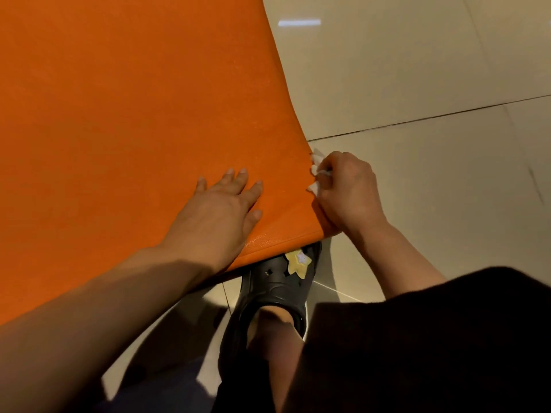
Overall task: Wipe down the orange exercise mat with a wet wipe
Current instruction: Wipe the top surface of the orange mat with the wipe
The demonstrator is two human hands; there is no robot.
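Orange mat [119, 114], left hand [220, 204] flat on it, right hand [346, 192] fingers gripping wet wipe [316, 171] at edge

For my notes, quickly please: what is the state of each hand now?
Left hand: open, fingers flat on the orange mat.
Right hand: closed, gripping the white wet wipe at the mat's edge.

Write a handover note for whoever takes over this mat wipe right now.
Left hand: flat on the mat, fingers straight, near its corner.
Right hand: grips the wipe against the mat's right edge.
Mat lies on the tiled floor; its near corner sits over a black shoe.
Done: cannot tell how much is wiped.
Left: finish the edge, then check the top.
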